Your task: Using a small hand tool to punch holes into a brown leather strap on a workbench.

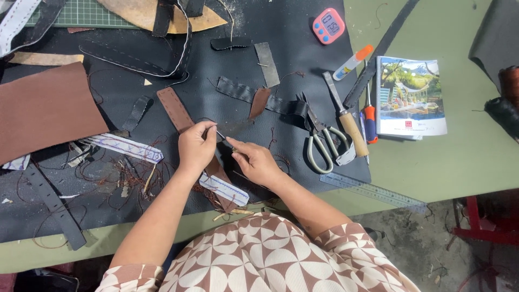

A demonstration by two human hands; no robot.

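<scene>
Brown leather sheet (43, 111) at desk's left edge, on black mat (303, 65). Left hand (195, 147) pinching dark leather piece (235, 127) near desk's front edge, over brown leather strap (175, 108). Right hand (255, 160) just beside, fingers closed on thin tool (226, 139) touching that piece. Scissors (323, 141) right of hands; steel ruler (373, 190) toward front-right.

A small pink timer (328, 25) with a grey screen lies at the top, and a colourful photo booklet (411, 97) lies right.
</scene>
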